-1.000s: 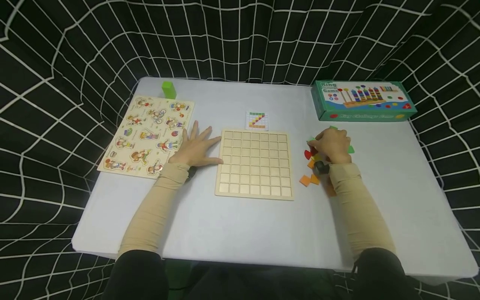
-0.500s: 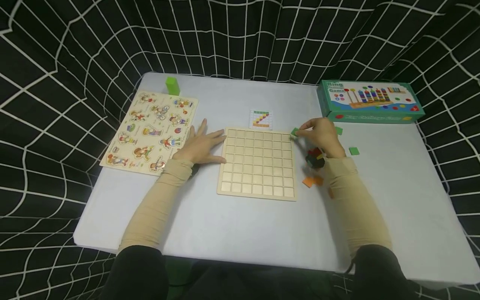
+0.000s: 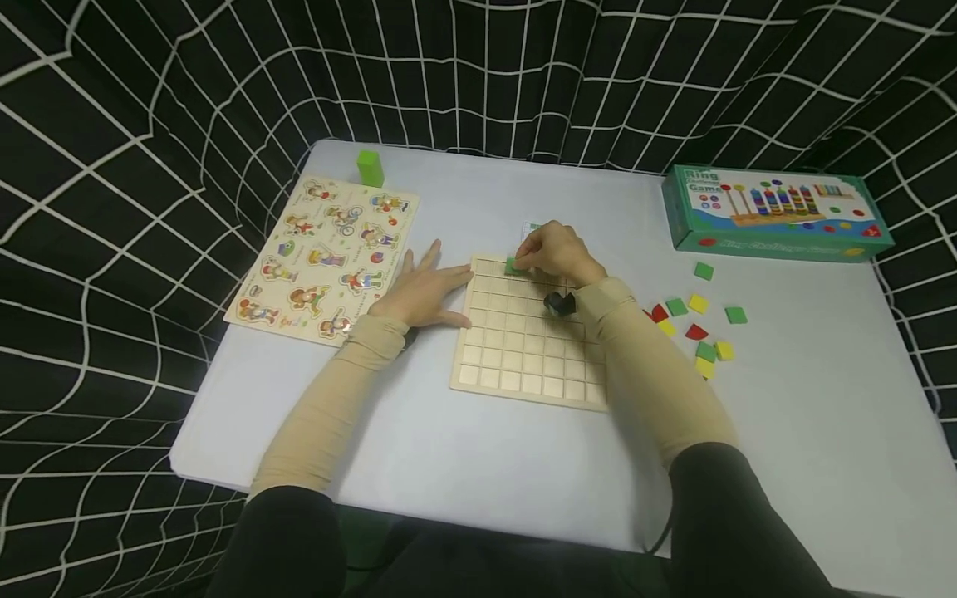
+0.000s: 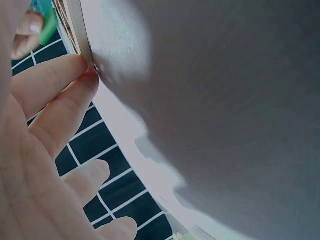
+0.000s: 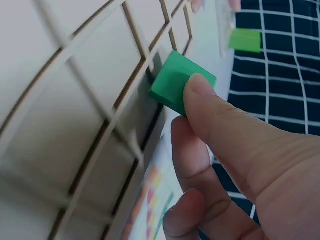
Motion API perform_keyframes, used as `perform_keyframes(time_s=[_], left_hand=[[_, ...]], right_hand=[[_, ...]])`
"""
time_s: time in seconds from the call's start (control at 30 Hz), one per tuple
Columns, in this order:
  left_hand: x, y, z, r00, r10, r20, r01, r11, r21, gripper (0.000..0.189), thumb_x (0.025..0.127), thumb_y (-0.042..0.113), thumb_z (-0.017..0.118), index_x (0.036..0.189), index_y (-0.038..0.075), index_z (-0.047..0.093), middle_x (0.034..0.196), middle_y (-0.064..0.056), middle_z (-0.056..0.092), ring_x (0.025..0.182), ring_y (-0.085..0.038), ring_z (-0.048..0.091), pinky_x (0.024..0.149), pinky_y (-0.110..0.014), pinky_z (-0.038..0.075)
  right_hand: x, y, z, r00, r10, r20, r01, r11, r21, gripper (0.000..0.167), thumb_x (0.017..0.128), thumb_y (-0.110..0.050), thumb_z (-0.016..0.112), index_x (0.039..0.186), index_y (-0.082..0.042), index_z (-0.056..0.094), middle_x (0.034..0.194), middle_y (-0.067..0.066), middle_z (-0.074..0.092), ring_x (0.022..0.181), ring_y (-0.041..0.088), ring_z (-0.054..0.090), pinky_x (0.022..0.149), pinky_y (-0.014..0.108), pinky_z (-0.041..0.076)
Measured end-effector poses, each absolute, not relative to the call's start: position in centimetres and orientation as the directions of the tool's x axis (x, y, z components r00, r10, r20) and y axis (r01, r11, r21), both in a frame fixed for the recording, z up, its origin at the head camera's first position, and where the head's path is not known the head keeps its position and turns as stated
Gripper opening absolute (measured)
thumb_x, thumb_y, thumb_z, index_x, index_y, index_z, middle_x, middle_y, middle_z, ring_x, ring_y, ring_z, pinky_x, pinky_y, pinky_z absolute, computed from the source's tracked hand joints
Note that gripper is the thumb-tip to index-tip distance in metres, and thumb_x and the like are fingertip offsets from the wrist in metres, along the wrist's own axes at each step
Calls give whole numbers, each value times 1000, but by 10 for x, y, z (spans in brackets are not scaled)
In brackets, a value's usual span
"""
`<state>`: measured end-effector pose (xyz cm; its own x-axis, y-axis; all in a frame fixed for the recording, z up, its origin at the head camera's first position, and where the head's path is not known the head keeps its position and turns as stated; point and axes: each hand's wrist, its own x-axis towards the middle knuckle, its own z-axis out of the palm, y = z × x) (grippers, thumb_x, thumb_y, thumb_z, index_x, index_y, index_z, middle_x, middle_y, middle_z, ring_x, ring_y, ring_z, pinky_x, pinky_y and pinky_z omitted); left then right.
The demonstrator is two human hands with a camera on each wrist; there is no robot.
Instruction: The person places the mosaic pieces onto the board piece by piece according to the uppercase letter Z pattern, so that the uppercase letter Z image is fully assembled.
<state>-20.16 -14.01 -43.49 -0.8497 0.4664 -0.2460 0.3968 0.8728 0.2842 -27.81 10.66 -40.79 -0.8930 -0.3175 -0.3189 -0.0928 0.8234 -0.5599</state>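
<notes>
A wooden grid board (image 3: 516,353) with square cells lies in the middle of the table. My right hand (image 3: 557,252) is over its far row, pinching a small green square tile (image 5: 175,80) between thumb and finger. In the right wrist view the tile is tilted at the cells near the board's edge. At the board's left side my left hand (image 3: 424,299) rests with spread fingers, thumb and forefinger touching the rim. Behind the board a printed pattern card (image 5: 152,200) is mostly hidden by the right hand in the head view.
Right of the forearm lie loose green tiles (image 3: 736,315), yellow tiles (image 3: 699,303) and red rounded pieces (image 3: 696,332). A green game box (image 3: 777,212) stands far right. To the left are a cartoon picture board (image 3: 317,257) and an upright green block (image 3: 370,169). Netting surrounds the table.
My right hand has left the loose pieces and moved left to the board's far row, carrying the green tile. The left hand stays at the board's edge. The head view has shifted slightly.
</notes>
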Motion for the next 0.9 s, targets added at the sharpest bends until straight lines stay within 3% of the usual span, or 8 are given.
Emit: perform_keyframes(time_s=[0.27, 0.63, 0.9], left_hand=[[-202, -139, -434, -851, 460, -255, 400, 881, 254, 91, 86, 65, 70, 160, 20, 40, 170, 4, 32, 162, -45, -3, 123, -80, 3], [-203, -133, -431, -843, 469, -262, 418, 879, 228, 91, 86, 65, 70, 159, 20, 41, 171, -1, 31, 162, -47, 0, 123, -80, 5], [-204, -133, -430, -850, 442, -287, 403, 896, 184, 92, 86, 66, 70, 160, 20, 40, 172, -4, 29, 161, -49, -1, 122, -81, 7]], right_hand=[[-287, 88, -411, -881, -324, -346, -119, 858, -500, 27, 93, -28, 78, 110, -7, 80, 129, 14, 74, 125, 32, 62, 112, 50, 50], [-281, 91, -414, -893, -284, -350, -93, 876, -473, 25, 91, -30, 80, 107, -11, 81, 135, 10, 72, 140, 36, 54, 122, 65, 37], [-276, 101, -413, -900, -319, -298, -137, 854, -502, 29, 97, -34, 73, 116, -13, 80, 131, 9, 74, 133, 33, 61, 119, 62, 38]])
